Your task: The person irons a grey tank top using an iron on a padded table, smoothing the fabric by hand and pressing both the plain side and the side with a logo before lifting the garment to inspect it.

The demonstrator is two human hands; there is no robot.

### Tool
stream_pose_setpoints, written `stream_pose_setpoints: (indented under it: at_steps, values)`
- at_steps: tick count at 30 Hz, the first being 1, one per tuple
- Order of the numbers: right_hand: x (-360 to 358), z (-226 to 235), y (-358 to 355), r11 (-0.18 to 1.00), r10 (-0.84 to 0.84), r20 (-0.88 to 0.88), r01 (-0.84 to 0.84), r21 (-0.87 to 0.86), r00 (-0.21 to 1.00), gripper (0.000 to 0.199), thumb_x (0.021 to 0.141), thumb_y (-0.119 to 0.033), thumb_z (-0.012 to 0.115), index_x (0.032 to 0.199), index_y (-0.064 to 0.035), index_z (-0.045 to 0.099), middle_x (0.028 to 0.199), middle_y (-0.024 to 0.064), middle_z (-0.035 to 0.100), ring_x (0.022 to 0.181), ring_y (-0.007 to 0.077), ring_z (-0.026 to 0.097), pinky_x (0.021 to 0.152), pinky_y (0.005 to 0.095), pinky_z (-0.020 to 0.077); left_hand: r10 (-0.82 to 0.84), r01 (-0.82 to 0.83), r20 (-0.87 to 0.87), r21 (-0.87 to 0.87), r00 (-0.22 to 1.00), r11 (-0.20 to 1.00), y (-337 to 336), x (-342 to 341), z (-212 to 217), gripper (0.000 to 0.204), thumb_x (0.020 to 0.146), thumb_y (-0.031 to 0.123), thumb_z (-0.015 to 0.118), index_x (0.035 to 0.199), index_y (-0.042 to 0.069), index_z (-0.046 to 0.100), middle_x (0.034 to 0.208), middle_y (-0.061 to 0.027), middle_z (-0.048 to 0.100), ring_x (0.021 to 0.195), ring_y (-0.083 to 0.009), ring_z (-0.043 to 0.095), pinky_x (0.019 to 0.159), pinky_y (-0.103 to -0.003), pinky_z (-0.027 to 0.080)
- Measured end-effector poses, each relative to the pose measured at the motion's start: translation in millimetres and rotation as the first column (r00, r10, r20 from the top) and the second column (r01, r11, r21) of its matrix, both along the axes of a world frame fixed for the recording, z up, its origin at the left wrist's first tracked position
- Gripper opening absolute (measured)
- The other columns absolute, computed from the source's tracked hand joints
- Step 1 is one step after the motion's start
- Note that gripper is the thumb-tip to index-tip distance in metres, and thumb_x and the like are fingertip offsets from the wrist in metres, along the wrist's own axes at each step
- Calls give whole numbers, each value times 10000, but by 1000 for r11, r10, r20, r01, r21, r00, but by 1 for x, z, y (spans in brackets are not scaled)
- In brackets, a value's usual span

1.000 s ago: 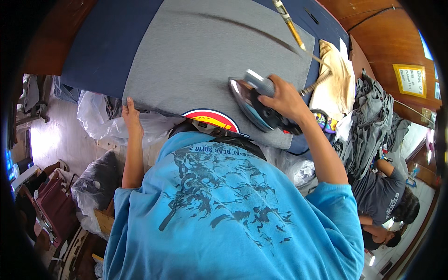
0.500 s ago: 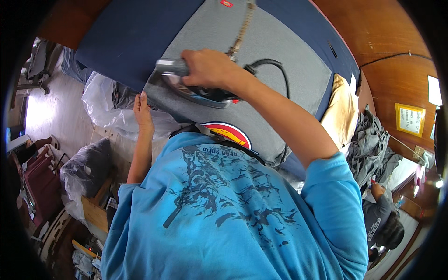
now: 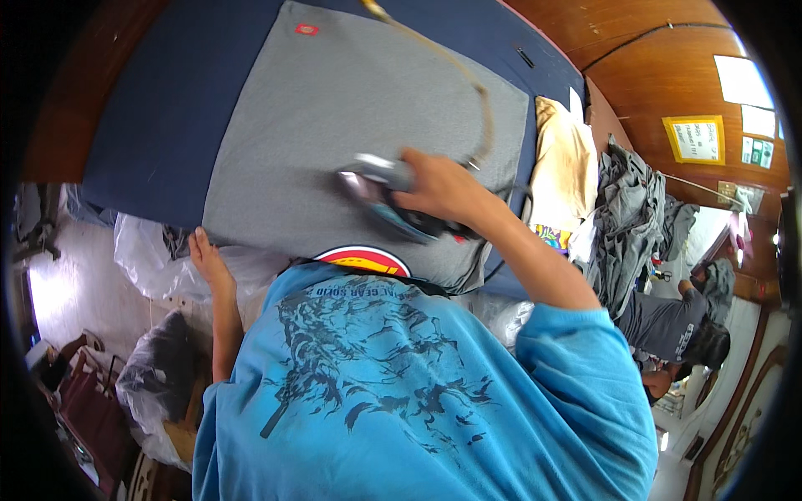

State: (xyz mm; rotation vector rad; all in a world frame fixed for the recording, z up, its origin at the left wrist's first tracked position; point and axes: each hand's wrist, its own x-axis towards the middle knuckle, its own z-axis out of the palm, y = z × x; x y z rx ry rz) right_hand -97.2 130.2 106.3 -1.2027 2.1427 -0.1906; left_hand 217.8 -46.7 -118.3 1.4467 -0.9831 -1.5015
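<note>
A grey cloth panel or garment (image 3: 351, 100), with a small red label near its far left corner, lies flat on a navy-covered table (image 3: 159, 125). My right hand (image 3: 443, 188) is closed round the handle of a clothes iron (image 3: 393, 209), which rests on the near middle of the cloth and is slightly smeared by motion. A cord or hose (image 3: 483, 108) runs from the iron over the cloth to the far edge. At the near left corner, my left hand (image 3: 210, 257) pinches the cloth's edge. A round red, yellow and white patch (image 3: 368, 260) shows at my waist, partly hidden by my blue shirt.
Folded beige cloth (image 3: 564, 163) and a heap of grey garments (image 3: 626, 200) lie to the right. A dark pen-like item (image 3: 525, 58) sits on the far right of the table. Clear plastic (image 3: 146, 255) hangs at the left. A person (image 3: 668, 326) works at the right.
The iron and my right hand have moved rightward over the cloth. My left hand stays at the cloth's corner. The whole view has shifted, showing more of the cloth's left side.
</note>
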Motion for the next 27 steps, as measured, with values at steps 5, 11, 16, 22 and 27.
stream_pose_setpoints:
  at_steps: [5, 11, 16, 22, 27]
  values:
    - [-56, -13, 136, 632, -764, 58, 764, -131, 643, 472, 704, -202, 650, 1091, 37, 522, 849, 213, 621, 814, 287, 619, 725, 356, 473, 85, -14, 251, -275, 964, 961, -1, 2, -6, 352, 912, 298, 519, 1108, 8, 483, 1064, -79, 500, 970, -175, 462, 828, -298, 370]
    - [-111, -38, 175, 419, -892, 37, 854, -309, 451, 436, 663, -229, 626, 948, 88, 535, 770, 167, 612, 673, 222, 593, 616, 332, 470, 204, 420, 646, -671, 735, 612, -14, -54, 77, 438, 850, 133, 548, 1254, 7, 437, 1280, -198, 463, 1195, -350, 436, 988, -402, 333]
    - [-127, -35, 149, 542, -796, 44, 744, -390, 603, 440, 688, -235, 646, 949, 98, 528, 750, 158, 606, 625, 207, 588, 595, 314, 469, -131, 806, 828, -475, 546, 354, -63, -135, 83, 435, 868, 192, 526, 1282, 84, 447, 1328, -112, 448, 1260, -289, 380, 1006, -429, 282]
    - [-187, -29, 96, 606, -796, -253, 727, -324, 551, 649, 739, -435, 634, 1061, 122, 544, 903, 298, 615, 906, 391, 608, 802, 398, 461, -212, 979, 956, -200, 201, 23, -111, -284, 84, 485, 902, 308, 478, 1347, 140, 384, 1439, -74, 303, 1353, -246, 215, 1045, -515, 163]
    - [-239, -14, 31, 741, -664, -405, 627, -242, 629, 663, 789, -551, 538, 987, 78, 610, 879, 299, 613, 909, 415, 597, 809, 419, 470, -67, 999, 998, 15, -12, 42, -171, -345, 98, 489, 928, 428, 358, 1392, 285, 295, 1482, 6, 204, 1374, -216, 143, 1065, -532, 137]
